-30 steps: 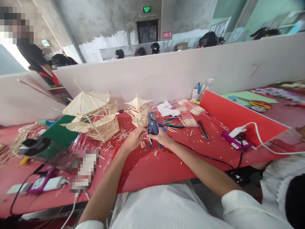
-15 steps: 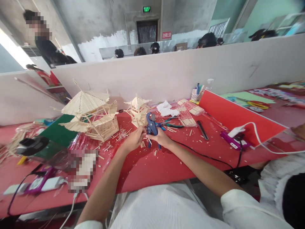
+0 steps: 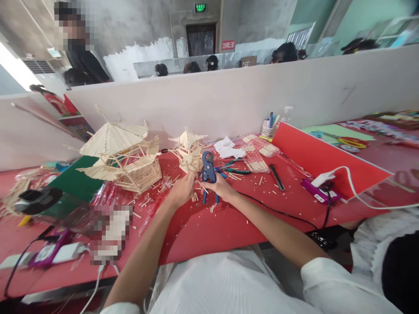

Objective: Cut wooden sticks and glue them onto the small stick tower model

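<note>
My right hand is closed around a dark blue hand cutter, its curved jaw pointing up and its handles down toward the table. A short thin wooden stick shows by my right thumb. Just left of the cutter, my left hand is closed with fingertips pinched together; what they hold, if anything, is too small to make out. Right behind the hands stands a small stick-built pavilion. Farther left is a larger pavilion model of pale wooden sticks.
Stick offcuts are strewn over the red table. Pliers, a black knife-like tool, bundled sticks and white tissue lie right of the hands. A bottle lies left. A white partition stands behind.
My left fingertips have drawn slightly away from my right thumb, to the left and up. The cutter stays in my right hand. In the background, a standing person has shifted right.
</note>
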